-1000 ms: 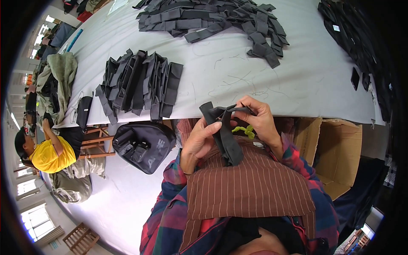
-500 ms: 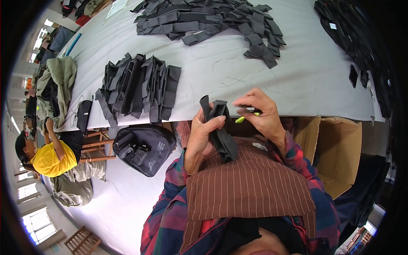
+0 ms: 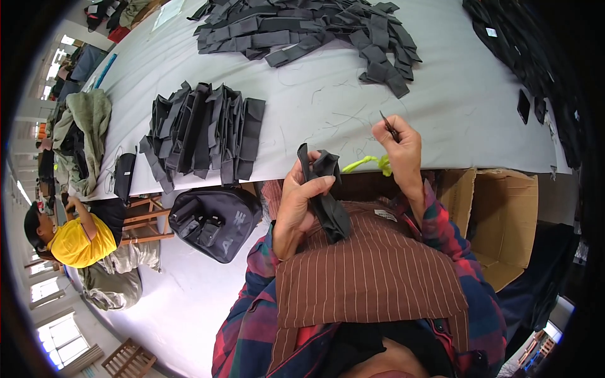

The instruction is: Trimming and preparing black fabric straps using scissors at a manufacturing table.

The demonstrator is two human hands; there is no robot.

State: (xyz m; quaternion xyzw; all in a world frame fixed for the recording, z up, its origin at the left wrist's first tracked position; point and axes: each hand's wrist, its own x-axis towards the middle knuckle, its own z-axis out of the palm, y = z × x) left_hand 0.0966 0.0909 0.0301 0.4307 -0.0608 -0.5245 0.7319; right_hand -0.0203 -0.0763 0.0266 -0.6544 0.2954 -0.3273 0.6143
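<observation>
My left hand is closed around a folded dark grey fabric piece, with the thumb laid across it. The piece hangs over my brown striped apron, just off the table's near edge. To its right, my right hand is raised and closed on small dark thread snips, point upward. A bright yellow-green ribbon hangs beside that hand; where it is tied on is hidden. A gap separates the snips from the fabric.
Folded dark grey pieces stand in a row on the white table. A larger heap lies farther back. Below the edge are a black bag at left and an open cardboard box at right. A person in yellow sits far left.
My right hand has moved up and away from the fabric, the snips now pointing upward and the ribbon trailing in view. My left hand keeps its hold almost unmoved.
</observation>
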